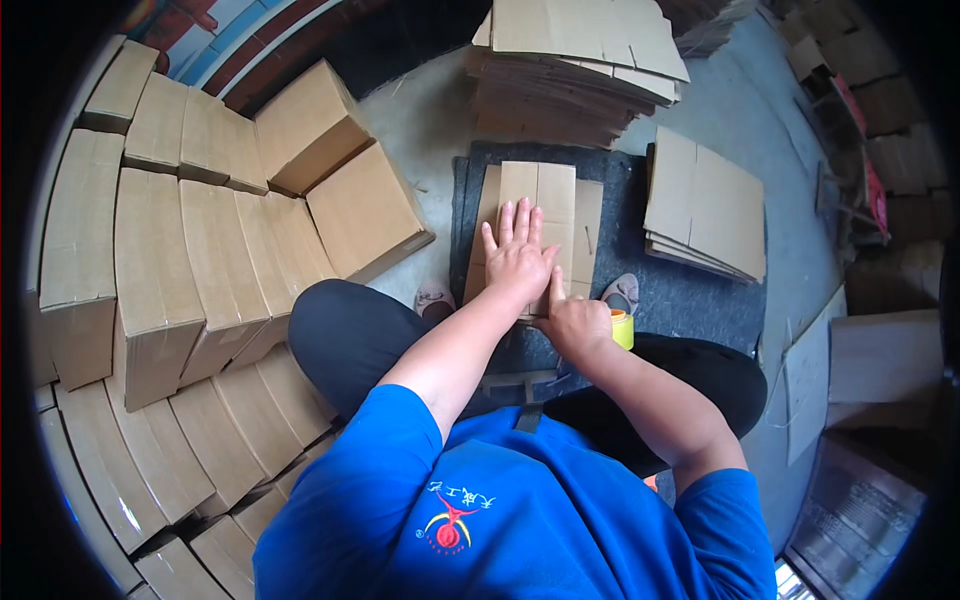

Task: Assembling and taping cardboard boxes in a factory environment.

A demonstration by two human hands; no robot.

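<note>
Cardboard carton (557,190) count under the hands: one, lying flaps-out on the one dark mat (690,305), closer to its left edge than its right, with the long side running toward the far edge. Two hands on it. Left hand (518,262) is flat on top, fingers spread, palm down, so most of the carton pokes out past the fingertips. Right hand (580,322) is at the near end, index finger stretched out along the cardboard just beside the left thumb, other fingers curled; can't tell if they're gripping anything. One yellow tape roll (622,330) sits right by that hand, partly hidden.

Also got two shoes (621,290), one each side of the carton's near end. Two stacks of flattened cartons nearby: a smaller one (705,205) over the mat's far right corner, a taller one (575,90) past the far edge, sheets too tight to count. Off the left edge, closed boxes (155,260), easily over a dozen, packed in rows.
</note>
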